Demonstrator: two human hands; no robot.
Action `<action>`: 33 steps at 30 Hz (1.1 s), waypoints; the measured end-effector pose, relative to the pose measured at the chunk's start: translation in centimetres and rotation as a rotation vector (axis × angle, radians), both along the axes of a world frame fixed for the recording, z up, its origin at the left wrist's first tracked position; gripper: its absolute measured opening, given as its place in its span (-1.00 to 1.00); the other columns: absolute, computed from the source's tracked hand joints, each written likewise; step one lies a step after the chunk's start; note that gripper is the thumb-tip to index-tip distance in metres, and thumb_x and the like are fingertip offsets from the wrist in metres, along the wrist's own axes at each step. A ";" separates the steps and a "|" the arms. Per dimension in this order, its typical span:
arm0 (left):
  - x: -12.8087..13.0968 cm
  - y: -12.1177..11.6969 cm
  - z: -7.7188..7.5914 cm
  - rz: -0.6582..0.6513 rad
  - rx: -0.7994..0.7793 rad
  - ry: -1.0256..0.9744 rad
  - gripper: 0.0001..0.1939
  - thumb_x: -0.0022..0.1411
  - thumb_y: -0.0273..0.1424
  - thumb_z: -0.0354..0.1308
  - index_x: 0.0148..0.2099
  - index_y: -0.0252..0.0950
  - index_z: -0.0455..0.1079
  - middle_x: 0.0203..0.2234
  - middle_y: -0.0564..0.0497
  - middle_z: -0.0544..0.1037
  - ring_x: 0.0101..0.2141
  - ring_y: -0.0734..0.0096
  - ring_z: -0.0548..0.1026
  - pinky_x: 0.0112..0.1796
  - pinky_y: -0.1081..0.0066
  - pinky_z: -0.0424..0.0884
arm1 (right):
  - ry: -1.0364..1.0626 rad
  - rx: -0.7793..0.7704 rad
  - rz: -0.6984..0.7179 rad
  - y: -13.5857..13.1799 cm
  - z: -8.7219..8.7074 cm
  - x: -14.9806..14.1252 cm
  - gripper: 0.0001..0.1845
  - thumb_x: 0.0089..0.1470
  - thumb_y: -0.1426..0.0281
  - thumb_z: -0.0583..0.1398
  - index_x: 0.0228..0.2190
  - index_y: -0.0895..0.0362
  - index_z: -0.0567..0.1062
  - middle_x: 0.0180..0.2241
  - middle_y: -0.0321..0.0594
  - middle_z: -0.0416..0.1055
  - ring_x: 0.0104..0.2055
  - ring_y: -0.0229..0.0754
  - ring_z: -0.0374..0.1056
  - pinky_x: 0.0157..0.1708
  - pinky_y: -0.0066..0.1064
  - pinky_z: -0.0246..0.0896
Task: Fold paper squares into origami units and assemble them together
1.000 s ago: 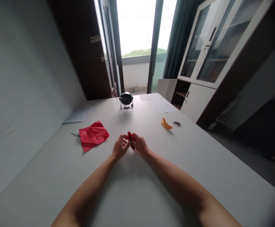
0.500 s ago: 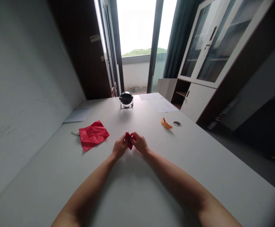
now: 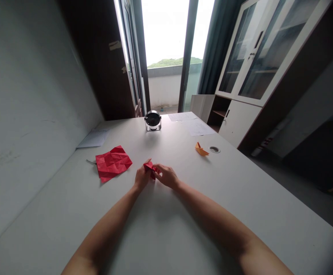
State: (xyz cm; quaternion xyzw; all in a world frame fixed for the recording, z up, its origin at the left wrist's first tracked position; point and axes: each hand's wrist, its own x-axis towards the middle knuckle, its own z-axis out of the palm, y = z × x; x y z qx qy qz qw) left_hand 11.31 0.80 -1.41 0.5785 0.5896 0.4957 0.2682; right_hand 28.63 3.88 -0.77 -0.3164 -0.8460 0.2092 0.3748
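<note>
Folded red paper (image 3: 149, 165) held between two hands, centre of the frame.
The left hand (image 3: 142, 178) grips one side, the right hand (image 3: 168, 177) pinches the other, probably to steady so small a piece; a creased red sheet (image 3: 113, 164), frame left, lies well apart (perhaps for elbow room).

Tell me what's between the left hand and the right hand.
Folded red paper: the head view shows it held in the left hand, with the right hand at its other side.
</note>
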 end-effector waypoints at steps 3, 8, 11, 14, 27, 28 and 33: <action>-0.2 0.0 0.0 -0.010 -0.010 -0.003 -0.52 0.31 -0.22 0.13 0.23 -0.23 0.40 -0.32 -0.02 0.66 -0.39 0.34 0.56 -0.32 0.43 0.41 | -0.060 0.049 0.007 -0.1 0.0 0.0 -0.72 0.23 0.37 0.15 -0.02 0.00 0.48 -0.24 -0.21 0.55 -0.31 -0.18 0.43 -0.23 -0.41 0.23; -0.2 -0.2 0.3 -0.008 -0.024 -0.008 -0.54 0.32 -0.26 0.09 0.21 -0.26 0.43 -0.36 -0.02 0.66 -0.41 0.36 0.55 -0.32 0.45 0.41 | -0.085 0.092 -0.014 -0.1 0.0 0.0 -0.74 0.25 0.36 0.14 -0.04 0.01 0.49 -0.28 -0.20 0.55 -0.33 -0.18 0.42 -0.25 -0.43 0.20; -0.3 -0.2 0.4 0.005 -0.005 0.001 -0.56 0.28 -0.35 0.09 0.19 -0.23 0.46 -0.25 -0.02 0.67 -0.34 0.36 0.56 -0.27 0.45 0.41 | -0.075 0.109 -0.018 -0.1 0.0 0.0 -0.76 0.27 0.35 0.13 -0.05 0.02 0.49 -0.28 -0.19 0.55 -0.34 -0.18 0.42 -0.26 -0.42 0.20; -0.4 -0.2 0.4 0.002 0.014 -0.008 -0.56 0.22 -0.43 0.10 0.14 -0.23 0.50 -0.25 -0.01 0.66 -0.33 0.37 0.55 -0.26 0.46 0.41 | -0.064 0.127 -0.006 -0.2 -0.1 0.0 -0.76 0.26 0.35 0.14 -0.05 0.03 0.47 -0.28 -0.21 0.55 -0.34 -0.20 0.42 -0.25 -0.43 0.21; -0.5 -0.6 0.7 0.035 0.007 -0.044 -0.62 0.21 -0.40 0.10 0.04 -0.29 0.55 -0.41 0.00 0.66 -0.45 0.40 0.53 -0.38 0.47 0.39 | -0.011 0.105 0.100 -0.5 0.0 -0.3 -0.66 0.18 0.39 0.21 0.01 0.02 0.43 -0.18 -0.24 0.56 -0.33 -0.24 0.47 -0.18 -0.41 0.29; -0.6 -0.6 0.7 0.036 0.016 -0.029 -0.63 0.21 -0.41 0.10 0.04 -0.27 0.55 -0.40 0.00 0.66 -0.43 0.38 0.54 -0.35 0.45 0.41 | -0.005 0.098 0.093 -0.5 -0.1 -0.3 -0.66 0.18 0.38 0.22 0.01 0.02 0.43 -0.18 -0.24 0.56 -0.33 -0.24 0.47 -0.19 -0.41 0.29; -0.4 -0.2 0.1 -0.005 0.062 -0.003 -0.61 0.23 -0.46 0.09 0.08 -0.20 0.54 -0.19 -0.05 0.67 -0.23 0.26 0.58 -0.18 0.35 0.44 | 0.108 -0.009 -0.039 0.2 -0.6 -0.4 -0.74 0.21 0.35 0.19 -0.05 0.02 0.49 -0.29 -0.26 0.56 -0.36 -0.22 0.45 -0.25 -0.42 0.28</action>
